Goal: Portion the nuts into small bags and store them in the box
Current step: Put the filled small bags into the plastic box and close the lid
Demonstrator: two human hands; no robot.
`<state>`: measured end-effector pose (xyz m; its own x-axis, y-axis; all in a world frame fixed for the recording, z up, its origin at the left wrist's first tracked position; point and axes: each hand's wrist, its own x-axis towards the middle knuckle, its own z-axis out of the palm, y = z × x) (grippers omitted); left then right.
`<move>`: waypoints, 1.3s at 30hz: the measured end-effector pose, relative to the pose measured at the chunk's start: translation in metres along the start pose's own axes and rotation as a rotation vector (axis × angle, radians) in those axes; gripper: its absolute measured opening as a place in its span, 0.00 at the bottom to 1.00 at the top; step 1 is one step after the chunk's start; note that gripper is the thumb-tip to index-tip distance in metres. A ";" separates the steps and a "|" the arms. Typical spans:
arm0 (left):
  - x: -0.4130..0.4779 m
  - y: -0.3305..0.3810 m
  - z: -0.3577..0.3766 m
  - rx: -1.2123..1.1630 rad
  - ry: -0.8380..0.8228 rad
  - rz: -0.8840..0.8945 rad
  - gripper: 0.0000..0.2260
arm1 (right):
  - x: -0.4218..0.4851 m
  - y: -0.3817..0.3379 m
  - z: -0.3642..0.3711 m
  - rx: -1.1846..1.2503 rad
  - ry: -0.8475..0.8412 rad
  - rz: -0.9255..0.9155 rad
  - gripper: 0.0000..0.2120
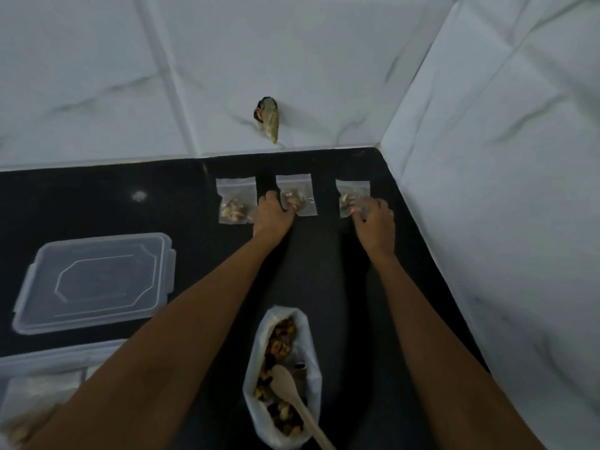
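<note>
Three small clear plastic zip bags of mixed nuts lay in a row at the back of the black worktop (97,203). Our left grip (271,212) had its fingers curled on the middle bag (297,198), and our right grip (375,219) pinched the right-hand bag (349,194). The left-hand bag (235,203) lay free. We judged them light, limp and slippery, best held at the nut-filled bulge. The white tiled wall (487,222) crowded the right, while the way leftward to the clear plastic box (48,354) looked open.

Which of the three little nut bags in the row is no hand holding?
The leftmost small clear plastic bag; the left hand grips the middle bag, the right hand the right-end bag.
</note>
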<state>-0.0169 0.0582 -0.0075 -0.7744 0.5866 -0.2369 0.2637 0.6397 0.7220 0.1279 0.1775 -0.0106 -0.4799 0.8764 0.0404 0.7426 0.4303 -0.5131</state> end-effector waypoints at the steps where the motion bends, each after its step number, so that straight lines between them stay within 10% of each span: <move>1: 0.006 0.004 0.003 -0.025 0.024 -0.032 0.22 | 0.008 0.002 0.000 0.021 0.008 0.040 0.19; 20: 0.030 0.008 0.013 -0.446 0.016 -0.106 0.19 | 0.050 -0.007 0.014 0.563 -0.128 0.426 0.22; 39: -0.176 -0.066 -0.143 -0.736 -0.205 -0.188 0.10 | -0.154 -0.122 -0.049 0.951 -0.602 0.437 0.16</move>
<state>0.0193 -0.1581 0.0800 -0.6280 0.6268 -0.4613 -0.3652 0.2860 0.8859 0.1337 0.0004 0.0878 -0.6025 0.5580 -0.5706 0.3777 -0.4305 -0.8198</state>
